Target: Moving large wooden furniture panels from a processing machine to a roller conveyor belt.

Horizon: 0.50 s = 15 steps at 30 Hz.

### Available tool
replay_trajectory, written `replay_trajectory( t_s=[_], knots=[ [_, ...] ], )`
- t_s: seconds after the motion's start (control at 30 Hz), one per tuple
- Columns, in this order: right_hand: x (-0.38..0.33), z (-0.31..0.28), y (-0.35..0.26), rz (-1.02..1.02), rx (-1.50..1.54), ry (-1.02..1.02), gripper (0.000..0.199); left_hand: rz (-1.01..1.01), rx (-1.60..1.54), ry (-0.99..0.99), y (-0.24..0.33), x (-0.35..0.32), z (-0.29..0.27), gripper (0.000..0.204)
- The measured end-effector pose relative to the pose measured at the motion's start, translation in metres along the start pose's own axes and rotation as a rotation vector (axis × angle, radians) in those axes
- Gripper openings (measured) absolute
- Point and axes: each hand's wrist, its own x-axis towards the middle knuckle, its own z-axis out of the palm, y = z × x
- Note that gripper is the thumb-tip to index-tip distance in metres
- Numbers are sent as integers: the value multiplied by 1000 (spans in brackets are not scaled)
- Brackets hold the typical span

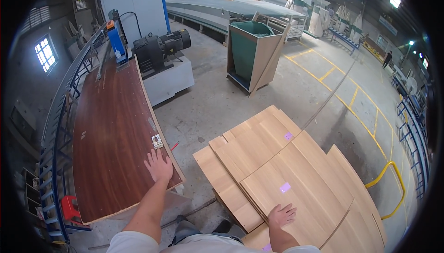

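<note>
My left hand (158, 166) lies with spread fingers near the right edge of a dark red-brown wood-grain tabletop (111, 137). Just beyond its fingertips is a small white and metal item (157, 141) whose kind I cannot make out. A thin red stick-like thing (175, 146) juts out past the table's edge beside it. On the right, my right hand (282, 215) is open over a stack of light wood-grain panels (310, 179), fingers stretched out and seemingly resting on the top board. Pink-purple labels (285, 187) are stuck on several panels. Neither hand holds anything.
A blue upright device (116, 42) stands at the table's far end, beside black motors (159, 49) on a white base. Ahead is a wooden bin (259, 54) with a green liner. A roller conveyor (51, 160) runs along the left; a yellow rail (401, 183) curves at right.
</note>
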Motion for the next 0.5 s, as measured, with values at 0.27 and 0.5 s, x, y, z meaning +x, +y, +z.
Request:
replay_trajectory(
  t_s=[0.27, 0.5],
  knots=[
    [1, 2, 0, 3, 21, 3, 68, 0, -5, 5, -1, 1, 1, 59],
    [1, 0, 1, -2, 26, -2, 69, -4, -10, -10, 1, 0, -2, 59]
  ],
)
